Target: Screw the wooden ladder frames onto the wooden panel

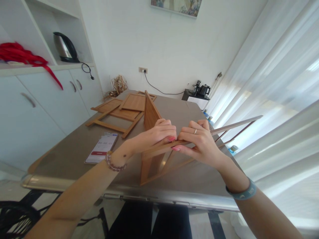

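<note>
My left hand (159, 134) and my right hand (199, 141) meet in the middle over the table, both closed on the top rail of a brown wooden frame (231, 127) that slants up to the right. Fingertips of the two hands nearly touch. Under them an upright wooden panel (151, 116) stands on edge on the grey table (74, 156). A lower wooden frame piece (149, 169) rests on the table beneath my hands. My left wrist wears a bead bracelet, my right wrist a blue band.
More wooden panels and a frame (119, 113) lie flat at the table's far left. A phone (102, 147) lies by my left forearm. White cabinets with a kettle (64, 48) and red cloth (20, 56) stand left; curtains hang right.
</note>
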Demonstrator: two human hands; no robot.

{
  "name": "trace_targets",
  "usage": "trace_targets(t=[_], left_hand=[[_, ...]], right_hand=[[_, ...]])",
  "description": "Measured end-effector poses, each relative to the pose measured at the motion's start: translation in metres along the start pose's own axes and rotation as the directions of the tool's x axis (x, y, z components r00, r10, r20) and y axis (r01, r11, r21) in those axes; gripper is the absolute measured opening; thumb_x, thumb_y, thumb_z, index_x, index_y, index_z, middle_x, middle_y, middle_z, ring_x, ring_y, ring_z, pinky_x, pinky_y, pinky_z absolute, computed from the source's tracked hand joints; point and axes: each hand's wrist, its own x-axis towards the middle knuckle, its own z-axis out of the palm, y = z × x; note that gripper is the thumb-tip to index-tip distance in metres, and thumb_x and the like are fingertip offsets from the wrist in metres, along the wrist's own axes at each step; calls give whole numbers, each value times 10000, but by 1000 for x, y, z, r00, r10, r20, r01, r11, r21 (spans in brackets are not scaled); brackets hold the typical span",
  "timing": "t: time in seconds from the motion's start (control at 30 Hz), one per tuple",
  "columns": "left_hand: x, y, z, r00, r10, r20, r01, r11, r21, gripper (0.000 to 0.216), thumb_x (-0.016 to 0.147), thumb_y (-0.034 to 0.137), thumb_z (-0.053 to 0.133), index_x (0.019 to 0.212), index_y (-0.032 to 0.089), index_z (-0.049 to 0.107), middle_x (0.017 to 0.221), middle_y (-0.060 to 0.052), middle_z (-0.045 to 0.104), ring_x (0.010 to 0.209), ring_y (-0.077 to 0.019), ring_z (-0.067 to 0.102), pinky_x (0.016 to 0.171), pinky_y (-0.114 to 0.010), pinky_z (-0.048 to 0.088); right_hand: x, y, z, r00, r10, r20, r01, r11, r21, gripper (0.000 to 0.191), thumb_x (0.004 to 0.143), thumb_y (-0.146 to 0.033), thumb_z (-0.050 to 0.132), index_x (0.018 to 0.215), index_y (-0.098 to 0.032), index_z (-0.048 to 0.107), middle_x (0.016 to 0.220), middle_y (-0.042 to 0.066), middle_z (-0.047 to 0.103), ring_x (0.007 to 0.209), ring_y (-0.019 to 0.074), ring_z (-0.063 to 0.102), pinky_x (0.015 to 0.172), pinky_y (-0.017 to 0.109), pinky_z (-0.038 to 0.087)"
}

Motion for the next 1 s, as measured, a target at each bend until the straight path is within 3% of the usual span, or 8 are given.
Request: trace_targets(t=[0.4,0.57,0.77,1.0], left_hand=[[-1,1,-6,997,27,-68,-24,998,55,446,1029,412,197,852,179,534,842,-26,571,861,-128,470,909,-274,357],[-2,-24,-4,973,102,-208,-42,961,274,471,1031,377,162,884,188,567,888,-40,660,879,-143,502,974,-333,337],[1,-43,9,958,156,-241,-64,934,351,604,971,572,55,733,194,462,731,-50,556,761,-165,431,815,-316,379],[3,-29,21,906,83,-415,37,961,274,554,986,544,71,675,200,375,653,-22,465,714,-158,385,800,-347,344]], right_hand=[[1,2,3,999,-16,-29,15,999,-35,426,982,-541,467,741,-218,605,650,-41,599,689,143,422,767,365,224],[1,2,3,1000,2,-5,-2,999,-52,473,987,-567,428,731,-217,618,666,-30,620,681,143,431,773,368,221],[1,2,0,1000,-13,9,13,1000,-26,451,985,-545,450,732,-207,609,660,-36,603,682,137,433,768,360,230],[2,1,-3,999,-11,51,13,999,-35,468,986,-561,422,741,-212,613,675,-24,608,701,147,431,777,354,243]])
